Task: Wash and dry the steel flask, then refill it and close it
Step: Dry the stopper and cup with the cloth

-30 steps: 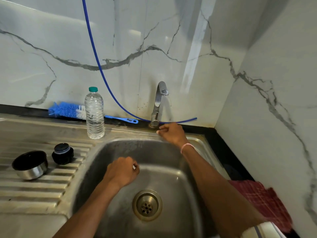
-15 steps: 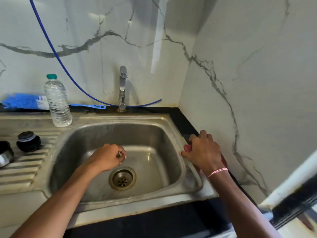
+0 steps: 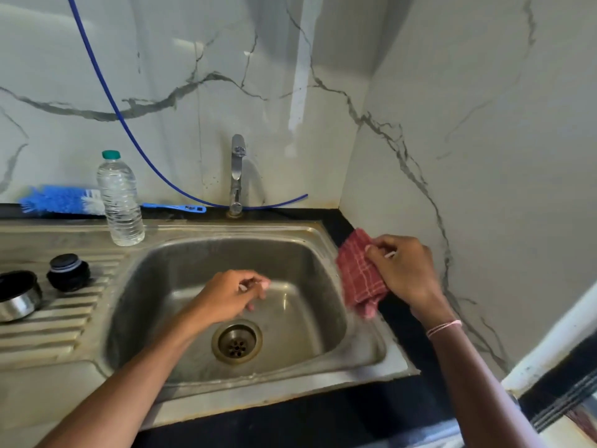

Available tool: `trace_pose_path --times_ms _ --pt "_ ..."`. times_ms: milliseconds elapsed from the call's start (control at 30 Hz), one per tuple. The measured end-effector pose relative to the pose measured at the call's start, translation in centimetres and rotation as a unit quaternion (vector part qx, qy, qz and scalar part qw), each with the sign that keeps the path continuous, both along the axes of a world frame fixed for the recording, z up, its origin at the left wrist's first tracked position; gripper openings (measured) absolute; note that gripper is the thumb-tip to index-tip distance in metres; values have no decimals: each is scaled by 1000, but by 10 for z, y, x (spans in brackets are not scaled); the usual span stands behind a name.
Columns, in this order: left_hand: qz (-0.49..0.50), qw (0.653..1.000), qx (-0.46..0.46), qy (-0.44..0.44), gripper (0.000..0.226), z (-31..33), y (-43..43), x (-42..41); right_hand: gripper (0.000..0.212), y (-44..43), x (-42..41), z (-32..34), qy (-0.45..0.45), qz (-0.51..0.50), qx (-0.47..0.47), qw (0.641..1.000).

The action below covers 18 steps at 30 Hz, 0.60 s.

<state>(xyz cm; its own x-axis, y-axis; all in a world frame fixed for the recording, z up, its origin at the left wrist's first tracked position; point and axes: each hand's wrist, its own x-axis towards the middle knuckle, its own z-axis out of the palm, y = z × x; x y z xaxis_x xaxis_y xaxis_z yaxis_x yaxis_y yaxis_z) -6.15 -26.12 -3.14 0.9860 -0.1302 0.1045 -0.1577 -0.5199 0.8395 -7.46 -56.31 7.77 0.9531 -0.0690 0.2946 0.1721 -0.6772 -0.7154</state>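
Observation:
The steel flask point(image 3: 16, 300) stands open on the ribbed drainboard at the far left, partly cut off by the frame edge. Its black lid point(image 3: 68, 273) sits just right of it. A clear water bottle point(image 3: 120, 202) with a green cap stands behind them, near the sink's back rim. My right hand point(image 3: 405, 273) grips a red checked cloth point(image 3: 358, 274) and holds it lifted over the sink's right rim. My left hand point(image 3: 231, 294) hovers over the basin above the drain, fingers loosely curled and blurred, with nothing visible in them.
The steel sink point(image 3: 365, 360) has a drain point(image 3: 236, 341) in the middle and a tap point(image 3: 237, 173) at the back. A blue bottle brush point(image 3: 58, 201) and a thin blue hose point(image 3: 135, 147) lie along the back wall. A marble wall closes the right side.
My right hand left the tap, reached to the black counter on the right, and now lifts the red cloth. My left hand has loosened from a fist. The view swung right.

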Motion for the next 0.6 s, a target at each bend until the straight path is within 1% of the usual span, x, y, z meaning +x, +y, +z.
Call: trace_pose_path --times_ms 33,67,100,133,167,200,233,267,300,333,367,400,433,467,533,567,600 --pt "-1 996 -83 19 21 5 -4 -2 12 11 1 6 29 51 97 994" --pt "-15 985 -168 43 35 11 -9 -6 14 23 3 10 72 108 192 973" --pt "-39 966 -246 70 50 15 -13 -8 15 34 7 10 118 163 271 941" --pt "-59 940 -324 94 61 19 -13 -11 15 49 13 7 158 210 331 906" --pt "-65 911 -392 110 62 24 -15 -14 13 61 19 0 190 241 360 881" --pt "-43 891 -437 118 56 30 -13 -18 12 76 27 -8 216 256 352 874" --pt "0 882 -457 117 45 33 -11 -18 13 88 35 -18 232 250 319 884" --pt "64 885 -448 104 33 35 -9 -16 16 100 42 -27 239 230 275 903" --pt "132 895 -418 84 25 33 -3 -12 20 114 50 -37 229 207 218 926" --pt "188 902 -384 64 22 29 3 -6 25 125 57 -45 194 185 139 953" --pt "229 904 -359 46 22 24 11 -1 29 138 62 -49 137 167 49 975" --pt "258 902 -345 36 23 22 17 2 32 148 62 -49 76 157 -19 984" --pt "285 898 -333 31 24 20 23 4 32 156 63 -48 20 182 -41 982" --pt "307 894 -325 28 24 19 30 6 34 165 63 -48 -12 241 -32 970" --pt "336 884 -324 30 24 18 38 8 47 175 59 -53 -24 361 -61 930" --pt "347 881 -318 34 27 16 43 10 57 179 57 -60 -31 393 -91 915" --pt "358 881 -308 37 33 15 46 11 65 181 57 -69 -41 406 -105 907"
